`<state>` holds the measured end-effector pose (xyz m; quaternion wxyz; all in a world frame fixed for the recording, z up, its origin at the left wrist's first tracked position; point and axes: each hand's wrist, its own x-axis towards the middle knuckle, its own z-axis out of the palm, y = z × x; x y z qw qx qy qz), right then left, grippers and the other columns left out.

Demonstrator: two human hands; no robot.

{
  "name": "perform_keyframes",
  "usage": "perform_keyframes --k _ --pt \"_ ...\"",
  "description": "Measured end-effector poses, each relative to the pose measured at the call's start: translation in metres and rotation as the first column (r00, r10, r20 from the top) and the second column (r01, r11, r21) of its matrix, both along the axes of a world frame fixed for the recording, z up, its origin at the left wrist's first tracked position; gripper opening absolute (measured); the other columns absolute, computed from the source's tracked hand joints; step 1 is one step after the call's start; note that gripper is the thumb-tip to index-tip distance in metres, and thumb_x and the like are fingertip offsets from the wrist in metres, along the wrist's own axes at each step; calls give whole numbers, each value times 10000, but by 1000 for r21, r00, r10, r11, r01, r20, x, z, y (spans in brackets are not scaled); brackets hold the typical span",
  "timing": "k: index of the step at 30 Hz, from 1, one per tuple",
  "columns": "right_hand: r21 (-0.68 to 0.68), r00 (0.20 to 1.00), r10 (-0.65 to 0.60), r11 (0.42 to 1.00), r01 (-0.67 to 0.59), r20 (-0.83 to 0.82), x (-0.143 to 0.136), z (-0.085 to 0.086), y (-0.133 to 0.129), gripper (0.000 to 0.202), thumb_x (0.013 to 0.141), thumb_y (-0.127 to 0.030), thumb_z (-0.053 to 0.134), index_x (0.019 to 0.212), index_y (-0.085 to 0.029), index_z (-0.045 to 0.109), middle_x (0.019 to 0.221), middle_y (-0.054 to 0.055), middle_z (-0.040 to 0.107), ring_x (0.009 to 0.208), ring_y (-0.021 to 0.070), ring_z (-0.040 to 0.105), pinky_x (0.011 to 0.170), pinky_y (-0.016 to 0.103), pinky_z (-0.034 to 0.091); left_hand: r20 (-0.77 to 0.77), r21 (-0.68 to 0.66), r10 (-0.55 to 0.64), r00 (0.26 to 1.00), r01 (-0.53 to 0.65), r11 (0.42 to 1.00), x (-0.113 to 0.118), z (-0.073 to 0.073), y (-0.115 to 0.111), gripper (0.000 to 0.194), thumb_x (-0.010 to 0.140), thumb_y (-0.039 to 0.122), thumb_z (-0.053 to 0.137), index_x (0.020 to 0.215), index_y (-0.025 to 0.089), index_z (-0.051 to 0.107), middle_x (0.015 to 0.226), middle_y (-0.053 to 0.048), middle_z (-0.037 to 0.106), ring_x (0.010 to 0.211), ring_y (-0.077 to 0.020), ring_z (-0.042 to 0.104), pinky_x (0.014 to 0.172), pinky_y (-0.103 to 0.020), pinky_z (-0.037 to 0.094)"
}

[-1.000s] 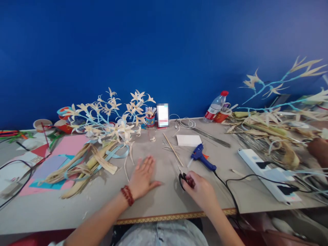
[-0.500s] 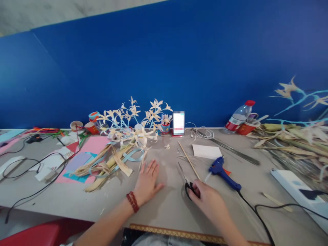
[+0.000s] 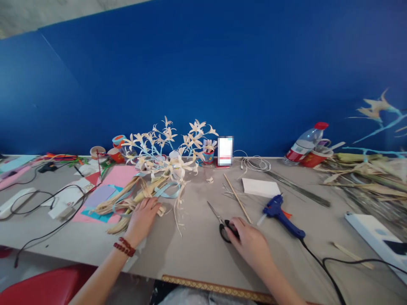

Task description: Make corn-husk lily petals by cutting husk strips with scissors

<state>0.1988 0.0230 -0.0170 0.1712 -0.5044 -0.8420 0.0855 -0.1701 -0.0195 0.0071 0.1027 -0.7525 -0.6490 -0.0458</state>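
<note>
My left hand rests on a bundle of dried husks, its fingers over the bundle's right end; whether they grip it is hidden. My right hand is closed on the black handles of the scissors, which lie on the table with their blades pointing up and left. A thin wooden stick lies just beyond the right hand. To its right is a blue glue gun, nozzle towards the back. Pale husk flowers on light blue stems stand behind the bundle.
A phone with a blurred screen stands by the blue wall. At the right are a tilted bottle, a red cup, husks and a power strip with black cable. Pink paper and cables lie left. A white card lies behind the glue gun.
My left hand has moved left from the bare table onto the husk bundle. The right hand and scissors have shifted slightly left, and the scissors' tips point further left. The view has shifted a little.
</note>
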Motion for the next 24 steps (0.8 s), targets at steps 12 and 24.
perform_keyframes --k 12,24 --pt "-77 969 7 997 -26 -246 7 21 -9 183 929 -281 410 889 -207 573 872 56 645 670 168 618 610 254 434 16 403 -42 999 32 915 9 -5 -13 358 845 174 515 1157 301 637 1194 -60 649 990 -275 566 905 -469 398" --pt "-352 893 92 897 -266 -440 -44 40 -22 99 871 -252 529 940 -202 580 861 15 601 653 129 560 601 219 400 297 263 -266 917 190 946 111 -7 -24 404 857 69 443 1154 270 629 1090 -86 645 1037 -238 548 888 -422 474"
